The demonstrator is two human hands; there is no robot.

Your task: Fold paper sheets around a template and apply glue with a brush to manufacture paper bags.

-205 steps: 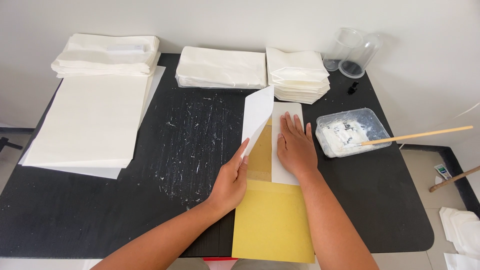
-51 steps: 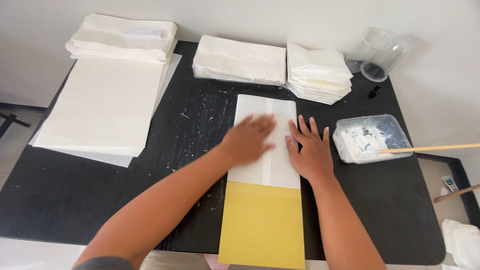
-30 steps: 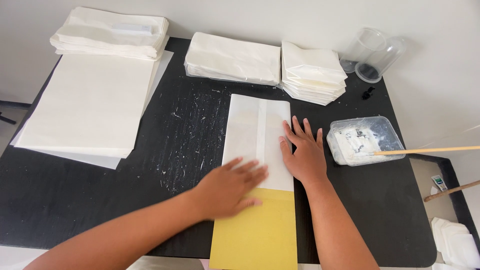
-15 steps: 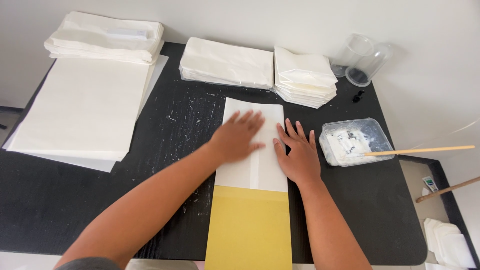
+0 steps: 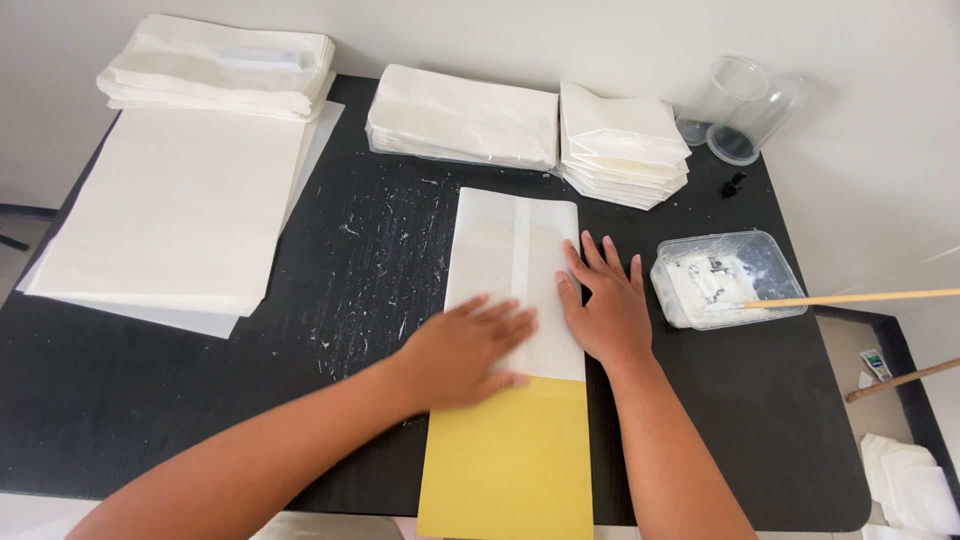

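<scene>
1. Folded white paper sheet (image 5: 515,270) lies mid-table on a long yellow card template (image 5: 510,465), whose lower end is cut off.
2. Left hand (image 5: 465,350), blurred, and right hand (image 5: 605,310) press it, flat and spread.
3. Three folded-paper stacks (image 5: 460,118) behind.

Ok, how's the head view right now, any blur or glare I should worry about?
Head view: the left hand is smeared by motion blur, fingers soft; the right hand and the folded white paper are sharp. Lighting is soft and even, shadows faint. No harsh glare, only a mild sheen on the black table. The table's edges bow slightly, wide-lens distortion.
</scene>
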